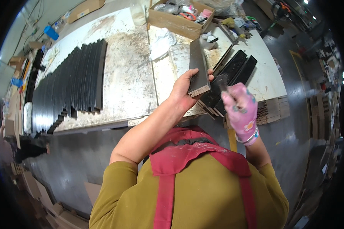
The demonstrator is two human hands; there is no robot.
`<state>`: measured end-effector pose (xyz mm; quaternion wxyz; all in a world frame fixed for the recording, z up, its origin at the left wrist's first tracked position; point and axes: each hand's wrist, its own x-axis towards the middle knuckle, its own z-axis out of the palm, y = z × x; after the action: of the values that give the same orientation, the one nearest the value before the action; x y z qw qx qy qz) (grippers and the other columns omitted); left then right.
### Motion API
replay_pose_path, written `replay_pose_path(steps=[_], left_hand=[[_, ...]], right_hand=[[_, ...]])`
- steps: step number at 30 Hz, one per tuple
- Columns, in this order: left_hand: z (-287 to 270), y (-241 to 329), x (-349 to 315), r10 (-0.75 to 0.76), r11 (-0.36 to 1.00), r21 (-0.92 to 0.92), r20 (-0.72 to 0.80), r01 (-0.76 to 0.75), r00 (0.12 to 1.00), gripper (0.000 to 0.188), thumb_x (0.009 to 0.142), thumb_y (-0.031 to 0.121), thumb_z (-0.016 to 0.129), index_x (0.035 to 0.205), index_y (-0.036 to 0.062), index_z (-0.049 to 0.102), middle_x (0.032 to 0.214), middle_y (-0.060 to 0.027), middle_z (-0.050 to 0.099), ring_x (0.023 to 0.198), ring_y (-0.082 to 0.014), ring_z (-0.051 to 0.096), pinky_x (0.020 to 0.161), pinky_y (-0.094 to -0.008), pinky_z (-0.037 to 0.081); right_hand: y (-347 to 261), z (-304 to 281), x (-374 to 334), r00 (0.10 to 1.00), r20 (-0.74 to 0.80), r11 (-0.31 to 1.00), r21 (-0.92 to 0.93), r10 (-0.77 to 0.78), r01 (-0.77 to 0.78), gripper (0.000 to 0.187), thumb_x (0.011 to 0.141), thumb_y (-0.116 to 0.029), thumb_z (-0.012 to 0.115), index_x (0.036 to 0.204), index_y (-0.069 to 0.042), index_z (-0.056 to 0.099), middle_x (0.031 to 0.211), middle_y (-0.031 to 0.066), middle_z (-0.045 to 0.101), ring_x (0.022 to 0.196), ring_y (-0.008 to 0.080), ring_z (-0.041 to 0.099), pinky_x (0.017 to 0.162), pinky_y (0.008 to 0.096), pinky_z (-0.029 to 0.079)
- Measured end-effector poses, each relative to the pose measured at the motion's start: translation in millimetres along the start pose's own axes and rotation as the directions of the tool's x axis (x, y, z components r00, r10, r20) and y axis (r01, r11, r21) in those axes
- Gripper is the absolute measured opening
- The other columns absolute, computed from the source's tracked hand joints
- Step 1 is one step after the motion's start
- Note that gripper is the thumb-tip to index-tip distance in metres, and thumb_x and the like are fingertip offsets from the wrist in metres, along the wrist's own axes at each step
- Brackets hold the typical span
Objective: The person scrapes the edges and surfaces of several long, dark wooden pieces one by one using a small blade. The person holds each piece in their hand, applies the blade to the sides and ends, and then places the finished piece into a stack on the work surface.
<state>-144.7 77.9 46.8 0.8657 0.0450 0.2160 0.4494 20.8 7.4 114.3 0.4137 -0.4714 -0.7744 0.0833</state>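
Centre of the frame, my bare left hand is wrapped around a dark wooden strip, angled up over the workbench. My gloved right hand is fisted on a brush just right of it. Black strips fan out upper left.

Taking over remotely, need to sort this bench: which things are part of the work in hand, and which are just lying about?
In hand:
left hand gripping dark strip
gloved right hand holding brush
black strips beneath

Lying about:
row of black strips
cardboard box
white rag
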Motion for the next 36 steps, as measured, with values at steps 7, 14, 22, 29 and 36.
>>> replay_pose_path(steps=[7, 14, 22, 29, 36], left_hand=[[26, -28, 14, 0.045, 0.997, 0.066, -0.130, -0.036, 0.991, 0.034, 0.098, 0.018, 0.039, 0.123, -0.0052, 0.046, 0.112, -0.0169, 0.062, 0.095, -0.0256, 0.063, 0.086, -0.0354, 0.052], [2, -29, 16, -0.064, 0.996, 0.048, -0.128, 0.071, 0.990, 0.034, 0.098, 0.020, 0.040, 0.117, -0.0072, 0.049, 0.106, -0.0173, 0.063, 0.091, -0.0261, 0.063, 0.083, -0.0374, 0.053], [-100, 10, -57, -0.148, 0.987, 0.040, -0.111, 0.153, 0.983, 0.047, 0.086, 0.006, 0.051, 0.129, -0.0113, 0.038, 0.122, -0.0236, 0.054, 0.110, -0.0346, 0.059, 0.088, -0.0423, 0.056], [-126, 18, -101, 0.017, 0.982, 0.189, 0.006, -0.018, 1.000, 0.053, 0.086, -0.004, 0.050, 0.136, -0.0064, 0.034, 0.127, -0.0240, 0.050, 0.118, -0.0340, 0.054, 0.098, -0.0398, 0.051], [-115, 14, -124, 0.060, 0.983, 0.182, -0.112, -0.039, 0.992, 0.047, 0.086, -0.006, 0.051, 0.131, -0.0064, 0.040, 0.125, -0.0205, 0.053, 0.115, -0.0293, 0.056, 0.099, -0.0371, 0.049]], right_hand=[[-1, -2, -12, 0.989, 0.059, 0.849, -0.507, -0.135, 0.146, 0.008, 0.078, -0.016, 0.064, 0.082, -0.012, 0.058, 0.076, 0.0050, 0.053, 0.067, 0.0235, 0.059, 0.060, 0.0366, 0.046], [-5, 20, -35, 0.948, 0.317, 0.925, -0.352, -0.023, 0.140, 0.006, 0.080, -0.016, 0.062, 0.076, -0.012, 0.060, 0.074, 0.0051, 0.056, 0.063, 0.0243, 0.059, 0.059, 0.0376, 0.049], [41, 37, -12, 0.823, 0.400, 0.886, 0.054, 0.403, -0.461, 0.020, 0.091, -0.021, 0.057, 0.089, -0.001, 0.058, 0.071, 0.0204, 0.053, 0.069, 0.0408, 0.055, 0.059, 0.0395, 0.044], [31, 112, -2, 0.907, 0.411, 0.996, -0.013, 0.088, -0.091, 0.020, 0.090, -0.027, 0.055, 0.087, -0.008, 0.061, 0.078, 0.0129, 0.061, 0.071, 0.0358, 0.061, 0.060, 0.0427, 0.048], [43, 142, 9, 0.873, 0.447, 0.978, 0.022, -0.193, 0.206, 0.006, 0.079, -0.013, 0.059, 0.085, -0.013, 0.061, 0.093, 0.0054, 0.063, 0.075, 0.0279, 0.064, 0.065, 0.0373, 0.052]])
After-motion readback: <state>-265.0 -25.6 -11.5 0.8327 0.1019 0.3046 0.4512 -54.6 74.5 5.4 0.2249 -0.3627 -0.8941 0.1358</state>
